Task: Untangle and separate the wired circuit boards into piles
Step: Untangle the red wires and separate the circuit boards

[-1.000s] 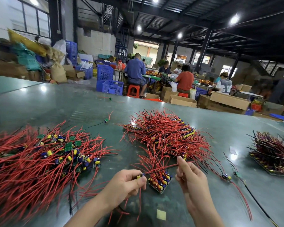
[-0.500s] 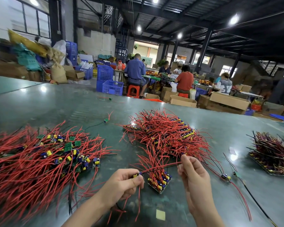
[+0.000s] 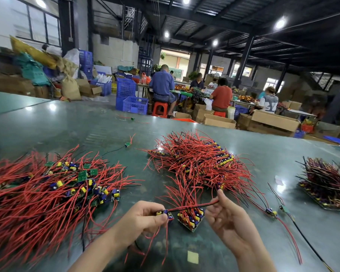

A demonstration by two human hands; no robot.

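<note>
A small circuit board is pinched in the left hand above the green bench, while its red and black wires are gripped between thumb and fingers of the right hand. A tangled pile lies to the left, a neater stack just beyond the hands, and a third pile at far right.

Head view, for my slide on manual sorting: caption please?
Left hand grips small circuit board; right hand pinches its red-and-black wires.
</note>
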